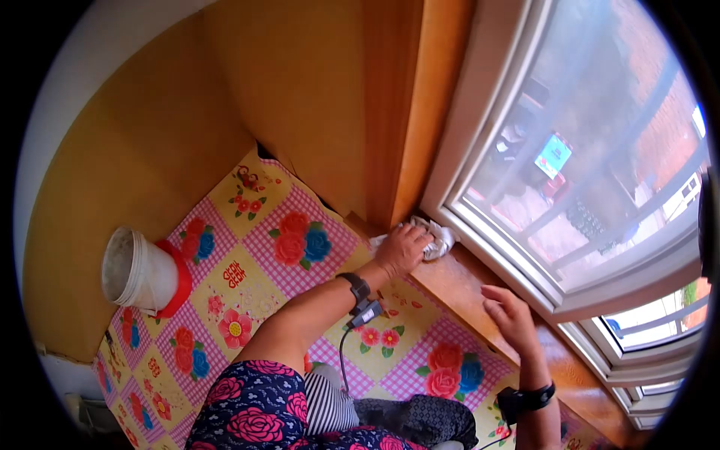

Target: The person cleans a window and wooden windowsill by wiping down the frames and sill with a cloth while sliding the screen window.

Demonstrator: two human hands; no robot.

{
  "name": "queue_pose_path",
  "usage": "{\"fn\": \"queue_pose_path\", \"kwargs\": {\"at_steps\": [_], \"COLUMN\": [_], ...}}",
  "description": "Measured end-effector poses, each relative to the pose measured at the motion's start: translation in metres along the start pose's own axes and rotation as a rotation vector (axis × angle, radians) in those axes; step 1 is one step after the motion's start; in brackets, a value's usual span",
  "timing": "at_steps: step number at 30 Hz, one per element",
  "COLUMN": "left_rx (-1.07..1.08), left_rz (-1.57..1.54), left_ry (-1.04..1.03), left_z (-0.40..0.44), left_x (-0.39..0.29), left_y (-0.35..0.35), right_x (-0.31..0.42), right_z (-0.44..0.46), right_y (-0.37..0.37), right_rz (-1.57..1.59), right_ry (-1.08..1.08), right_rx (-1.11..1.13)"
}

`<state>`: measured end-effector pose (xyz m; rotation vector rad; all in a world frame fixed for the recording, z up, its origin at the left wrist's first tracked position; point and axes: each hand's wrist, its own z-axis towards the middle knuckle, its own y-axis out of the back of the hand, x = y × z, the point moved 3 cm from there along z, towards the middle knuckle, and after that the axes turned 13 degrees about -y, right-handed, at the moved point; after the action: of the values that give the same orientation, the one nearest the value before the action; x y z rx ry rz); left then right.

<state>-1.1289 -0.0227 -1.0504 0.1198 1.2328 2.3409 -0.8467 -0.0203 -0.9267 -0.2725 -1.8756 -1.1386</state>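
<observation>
My left hand (403, 249) presses a crumpled whitish cloth (437, 239) onto the far end of the wooden window sill (457, 283), by the foot of the wooden post. Its fingers are bent over the cloth, which bulges out on the window side. My right hand (511, 316) is raised over the sill nearer to me, close to the window frame. Its fingers are slightly curled and apart, with nothing visible in them. Both wrists wear dark bands, and a small grey device with a cable hangs by the left one.
A white bucket (154, 271) lies tilted at the left beside a red round object (180, 279), on a flowered, checked covering (235, 328). Yellowish walls and a wooden post (394, 112) stand beyond. The white window frame (510, 268) runs along the sill's right side.
</observation>
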Motion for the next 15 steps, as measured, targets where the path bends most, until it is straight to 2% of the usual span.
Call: {"fn": "queue_pose_path", "kwargs": {"at_steps": [1, 3, 5, 9, 12, 14, 15], "left_rx": [-0.019, -0.058, -0.08, -0.129, -0.156, -0.293, -0.424], "left_rz": [-0.015, -0.058, -0.051, -0.04, -0.102, 0.004, 0.019], "left_ry": [-0.011, -0.04, -0.051, -0.037, 0.115, 0.23, 0.214], "left_z": [-0.005, -0.015, -0.025, -0.043, -0.058, -0.062, -0.066], "left_x": [-0.001, -0.007, -0.012, -0.011, 0.008, 0.025, 0.038], "left_y": [0.005, 0.015, 0.029, 0.051, 0.074, 0.097, 0.107], "right_x": [-0.012, -0.034, -0.038, -0.076, -0.078, -0.076, -0.075], "right_z": [0.004, 0.01, 0.007, 0.006, 0.007, 0.007, 0.007], "right_y": [-0.007, -0.023, -0.029, -0.04, -0.042, -0.041, -0.041], "right_rz": [-0.232, -0.432, -0.698, -0.539, -0.541, -0.525, -0.523], "right_ry": [0.082, 0.226, 0.316, 0.289, 0.306, 0.308, 0.301], "right_rx": [-0.116, -0.222, -0.218, -0.231, -0.277, -0.292, -0.297]}}
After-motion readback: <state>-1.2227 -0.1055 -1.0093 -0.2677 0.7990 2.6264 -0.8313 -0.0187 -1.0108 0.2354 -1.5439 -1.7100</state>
